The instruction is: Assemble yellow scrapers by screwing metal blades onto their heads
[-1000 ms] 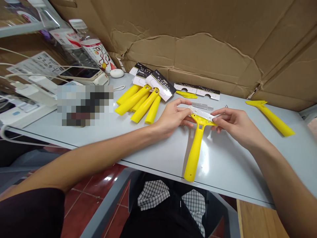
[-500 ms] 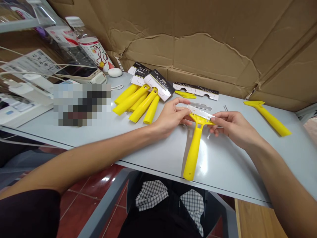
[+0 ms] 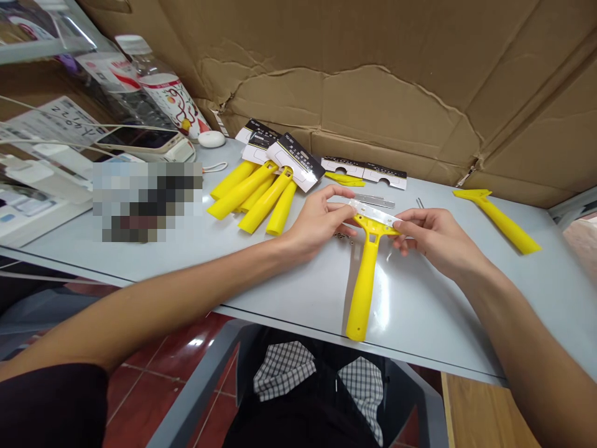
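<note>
- The left hand [image 3: 319,218] is pinching the left end of a metal plate [image 3: 377,213] at the head of a yellow tool [image 3: 364,289], thumb against forefinger, its other fingers curling loosely underneath
- The right hand [image 3: 438,236] is pinching the right end, thumb on the near side, its other fingers bunching below
- The yellow tool is sitting between the 2 hands over the table [image 3: 433,317], its grip pointing toward the person; a shadow is falling beside it, so it is probably hanging clear, though I cannot tell whether its end is touching
- The metal plate could be sliding out of line if the 2 thumbs were pressing unevenly; I cannot tell whether anything is fastening it
- The grip could be swinging down or twisting if either pinch were loosening, since both hands are holding only the head
- Small metal bits [image 3: 344,236] are lying just under the left fingertips, and a dropping hand could be scattering them
- Loose metal strips [image 3: 373,200] are lying just beyond the head; if their edges are being sharp, which I cannot tell, a straying fingertip could be getting nicked
</note>
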`<state>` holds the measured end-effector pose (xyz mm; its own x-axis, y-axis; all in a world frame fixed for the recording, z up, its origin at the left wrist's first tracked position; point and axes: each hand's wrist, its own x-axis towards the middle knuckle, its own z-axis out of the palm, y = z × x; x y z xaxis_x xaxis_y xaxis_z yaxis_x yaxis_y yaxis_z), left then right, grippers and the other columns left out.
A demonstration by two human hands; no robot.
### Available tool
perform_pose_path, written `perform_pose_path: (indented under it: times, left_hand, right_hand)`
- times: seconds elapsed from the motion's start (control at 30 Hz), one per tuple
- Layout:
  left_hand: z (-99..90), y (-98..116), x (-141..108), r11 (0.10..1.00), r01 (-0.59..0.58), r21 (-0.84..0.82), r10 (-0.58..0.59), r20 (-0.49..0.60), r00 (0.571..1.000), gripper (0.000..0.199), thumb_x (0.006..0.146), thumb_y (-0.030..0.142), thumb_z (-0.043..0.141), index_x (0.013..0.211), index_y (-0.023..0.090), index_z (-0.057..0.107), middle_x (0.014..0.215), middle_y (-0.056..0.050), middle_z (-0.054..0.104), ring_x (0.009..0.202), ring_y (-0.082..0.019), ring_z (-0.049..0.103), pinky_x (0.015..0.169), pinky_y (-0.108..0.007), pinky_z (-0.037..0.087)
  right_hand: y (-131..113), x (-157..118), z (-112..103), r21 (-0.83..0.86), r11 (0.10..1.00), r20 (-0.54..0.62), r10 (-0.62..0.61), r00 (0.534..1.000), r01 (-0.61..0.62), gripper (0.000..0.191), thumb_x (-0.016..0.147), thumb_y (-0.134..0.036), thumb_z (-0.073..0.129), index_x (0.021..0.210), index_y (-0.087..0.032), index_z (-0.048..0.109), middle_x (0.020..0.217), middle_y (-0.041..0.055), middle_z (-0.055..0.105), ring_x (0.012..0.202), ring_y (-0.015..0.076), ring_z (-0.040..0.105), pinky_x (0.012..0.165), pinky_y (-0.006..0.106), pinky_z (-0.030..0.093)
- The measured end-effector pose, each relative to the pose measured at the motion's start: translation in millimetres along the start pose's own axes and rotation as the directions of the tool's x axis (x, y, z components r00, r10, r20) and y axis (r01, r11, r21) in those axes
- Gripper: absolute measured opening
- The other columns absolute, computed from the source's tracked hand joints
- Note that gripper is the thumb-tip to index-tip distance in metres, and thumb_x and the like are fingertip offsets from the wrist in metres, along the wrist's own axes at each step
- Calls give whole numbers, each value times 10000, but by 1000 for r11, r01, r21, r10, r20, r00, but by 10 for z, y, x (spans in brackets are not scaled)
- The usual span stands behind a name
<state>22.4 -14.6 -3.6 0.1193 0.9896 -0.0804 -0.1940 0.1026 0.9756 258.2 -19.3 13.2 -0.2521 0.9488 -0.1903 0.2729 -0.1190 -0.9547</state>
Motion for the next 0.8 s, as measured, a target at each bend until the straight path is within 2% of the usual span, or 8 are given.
perform_pose_path:
  times: [0.23, 0.53, 0.7, 0.8]
  left_hand:
    - [-10, -9, 16, 999, -47, -7, 46, -8, 999, 258, 867, 100, 714, 1098, 173, 625, 796, -46, 782, 654, -152, 746, 641, -276, 610]
    - [-14, -6, 1, 1000, -19, -13, 19, -8, 1000, 254, 863, 131, 732, 1097, 172, 641, 846, -69, 801, 685, -166, 762, 643, -280, 611]
    - [6, 30, -3, 1000, -3, -15, 3, -20, 1000, 258, 842, 141, 749, 1077, 172, 648, 826, -65, 789, 704, -172, 757, 637, -277, 601]
    - [-8, 50, 12, 1000, -1, 6, 1, 10, 1000, 237, 835, 150, 755, 1044, 172, 647, 836, -67, 779, 686, -167, 737, 620, -284, 590]
  right_hand:
    - [-7, -7, 27, 112, 994, 48, 15, 999, -20, 284, 880, -449, 840, 859, -173, 776, 824, 87, 748, 684, 161, 659, 595, 297, 527]
    - [-61, -28, 91, 201, 977, -2, 76, 997, -74, 330, 730, -401, 950, 811, -142, 762, 729, 75, 716, 625, 149, 631, 527, 272, 516]
    - [-94, -43, 105, 202, 977, 1, 65, 998, -64, 267, 753, -349, 921, 801, -144, 758, 732, 68, 707, 617, 140, 619, 525, 270, 510]
    - [-90, -43, 107, 190, 980, 0, 53, 999, -52, 237, 773, -337, 902, 804, -152, 756, 732, 67, 707, 608, 139, 612, 532, 280, 508]
